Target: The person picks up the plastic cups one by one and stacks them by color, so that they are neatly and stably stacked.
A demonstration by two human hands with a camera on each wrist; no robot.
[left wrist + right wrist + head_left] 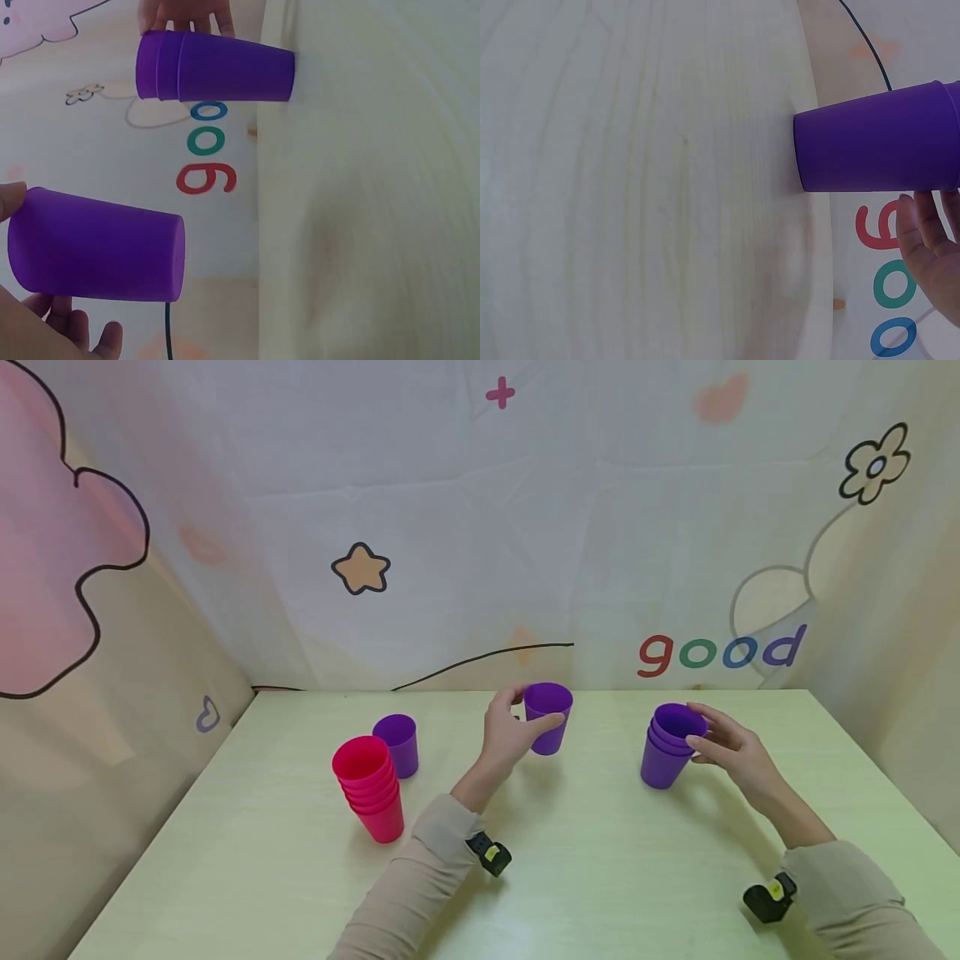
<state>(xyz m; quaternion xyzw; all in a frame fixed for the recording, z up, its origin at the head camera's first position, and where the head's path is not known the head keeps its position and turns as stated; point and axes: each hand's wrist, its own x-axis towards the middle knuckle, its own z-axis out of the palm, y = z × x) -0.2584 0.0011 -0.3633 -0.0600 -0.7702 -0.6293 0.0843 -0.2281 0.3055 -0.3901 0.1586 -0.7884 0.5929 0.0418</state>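
My left hand [510,731] grips a single purple cup [551,735] between thumb and fingers, holding it upright above the table. The same purple cup [97,244] is large in the left wrist view, clear of the tabletop. Over to the right, my right hand [735,752] holds a nested stack of purple cups [662,764] near its top, thumb in front and fingers at the far side. The stack tilts slightly in the head view; I cannot tell whether its base touches the table. Its lower wall also shows beside my fingers in the right wrist view.
On the left of the table [585,877] stands a leaning stack of several pinkish-red cups [382,822]. Just behind it, partly hidden, is another purple cup [405,756]. A printed cloth backdrop [465,543] rises along the table's far edge.
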